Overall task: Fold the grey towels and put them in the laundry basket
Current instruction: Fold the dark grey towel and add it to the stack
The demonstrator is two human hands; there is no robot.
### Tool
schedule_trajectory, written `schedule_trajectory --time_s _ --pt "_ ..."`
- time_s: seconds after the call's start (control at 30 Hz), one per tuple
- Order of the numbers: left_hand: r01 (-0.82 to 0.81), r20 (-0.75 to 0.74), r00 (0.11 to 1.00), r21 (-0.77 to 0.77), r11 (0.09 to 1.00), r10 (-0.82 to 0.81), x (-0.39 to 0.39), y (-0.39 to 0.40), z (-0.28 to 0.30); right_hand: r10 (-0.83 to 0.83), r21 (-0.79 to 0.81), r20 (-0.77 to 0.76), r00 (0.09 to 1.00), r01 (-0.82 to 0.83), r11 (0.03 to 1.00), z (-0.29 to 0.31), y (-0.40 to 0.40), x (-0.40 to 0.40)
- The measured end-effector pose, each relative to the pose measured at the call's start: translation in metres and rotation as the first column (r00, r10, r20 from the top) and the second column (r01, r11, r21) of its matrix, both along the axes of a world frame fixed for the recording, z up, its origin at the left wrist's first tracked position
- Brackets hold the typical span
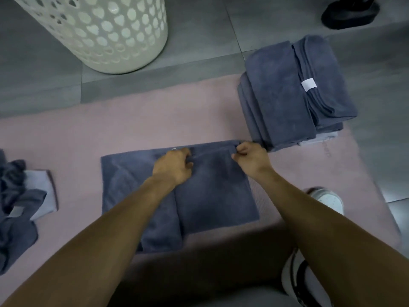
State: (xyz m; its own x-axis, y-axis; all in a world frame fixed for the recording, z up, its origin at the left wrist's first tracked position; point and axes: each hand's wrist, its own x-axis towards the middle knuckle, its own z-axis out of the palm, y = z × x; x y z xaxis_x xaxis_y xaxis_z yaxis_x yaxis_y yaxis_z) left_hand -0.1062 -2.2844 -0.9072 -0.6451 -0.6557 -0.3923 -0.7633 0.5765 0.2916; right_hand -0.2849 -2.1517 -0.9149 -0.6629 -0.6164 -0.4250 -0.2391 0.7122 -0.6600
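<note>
- Head view, setting: grey floor tiles [199,29] surround a pink mat [137,120] that serves as the folding surface, keeping the cloth off the bare floor.
- Head view, work piece: a grey towel [212,196] lies flat at the mat's centre, its right part already doubled over the left.
- Head view, hands: the left hand [173,167] pinches the far edge near the middle, its grip clamped on the cloth; the right hand [251,157] pinches the far right corner likewise, probably to align the layers before the next fold.
- Head view, stock: a folded stack [290,94] stands just beyond the right hand; unfolded towels [15,207] lie crumpled at the left edge.
- Head view, destination: the white perforated laundry basket [110,34] stands on the tiles beyond the mat; its inside is hidden.
</note>
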Motion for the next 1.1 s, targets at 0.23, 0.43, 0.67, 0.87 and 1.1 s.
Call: schedule_trajectory --time_s 0.23,0.43,0.67,0.87,1.1 --pt "0.192 -0.181 0.970 0.160 0.968 -0.163 -0.072 0.016 -0.016 -0.026 -0.085 0.032 0.999 0.029 0.996 -0.015 0.023 -0.010" --pt "0.114 -0.287 0.955 0.100 0.988 -0.081 -0.100 0.018 -0.023 -0.056 -0.072 0.048 0.997 0.060 0.996 -0.022 0.036 -0.015" --pt "0.171 -0.159 0.973 0.007 0.985 -0.168 -0.106 0.020 -0.034 -0.059 -0.108 0.110 0.992 0.071 0.992 -0.023 0.041 -0.010" --pt "0.155 -0.239 0.960 0.030 0.987 -0.144 -0.083 0.030 0.005 -0.088 -0.047 0.132 0.987 0.095 0.994 -0.014 0.055 -0.003" --pt "-0.118 -0.560 0.819 0.046 0.992 0.123 0.014 0.064 0.046 -0.116 -0.001 0.302 0.946 0.122 0.992 0.013 0.100 0.037"
